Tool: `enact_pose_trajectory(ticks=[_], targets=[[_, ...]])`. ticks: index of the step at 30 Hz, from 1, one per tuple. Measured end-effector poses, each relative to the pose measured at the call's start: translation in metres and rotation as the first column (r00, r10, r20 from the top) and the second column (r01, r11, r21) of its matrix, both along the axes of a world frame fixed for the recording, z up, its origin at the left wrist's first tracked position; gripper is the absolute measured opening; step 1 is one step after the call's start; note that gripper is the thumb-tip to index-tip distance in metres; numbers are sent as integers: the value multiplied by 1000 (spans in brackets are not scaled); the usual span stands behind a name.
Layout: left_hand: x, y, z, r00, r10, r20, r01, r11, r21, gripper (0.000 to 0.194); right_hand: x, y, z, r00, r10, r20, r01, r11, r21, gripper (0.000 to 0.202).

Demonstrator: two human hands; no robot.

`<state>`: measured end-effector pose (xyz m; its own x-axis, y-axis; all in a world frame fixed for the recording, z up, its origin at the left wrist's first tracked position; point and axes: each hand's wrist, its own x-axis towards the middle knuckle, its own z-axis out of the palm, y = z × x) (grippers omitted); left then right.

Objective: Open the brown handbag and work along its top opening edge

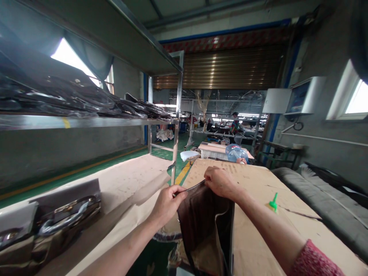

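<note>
Left hand (168,203) and right hand (220,182) raised in front of the body, fingers of each clenched on the top edge of a dark brown bag (205,222), pulling its mouth open between them. Bag hanging down at the near edge of the cardboard-covered tabletop (258,191), in the gap beside a second paper-covered tabletop (129,180). Small green cap (274,202) standing to the right, well apart; dark bags (86,99) stacked on the metal shelf (86,122) at upper left.
</note>
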<state>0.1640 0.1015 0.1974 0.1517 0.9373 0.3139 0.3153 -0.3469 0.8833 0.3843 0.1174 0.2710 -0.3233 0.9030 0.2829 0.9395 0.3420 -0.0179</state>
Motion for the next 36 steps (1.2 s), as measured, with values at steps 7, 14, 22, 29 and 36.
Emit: enact_pose_trajectory(ticks=[7,14,22,29,36], targets=[[-1,2,-1,1000,-14,-16,15,1000,19,32,-2,-2,1,998,-22,66,23,1000,0,14],[0,16,-2,996,-36,-77,42,995,89,27,-5,-5,5,991,-72,111,72,997,4,15],[32,29,36,843,14,-537,45,994,96,11,4,-7,0,996,-67,64,67,998,-3,11],[29,23,34,858,7,-514,66,990,124,12,38,-3,4,999,33,-1,-33,999,-11,12],[24,24,32,883,-59,-465,108,991,79,12,48,9,2,996,61,-65,-63,998,-27,12]])
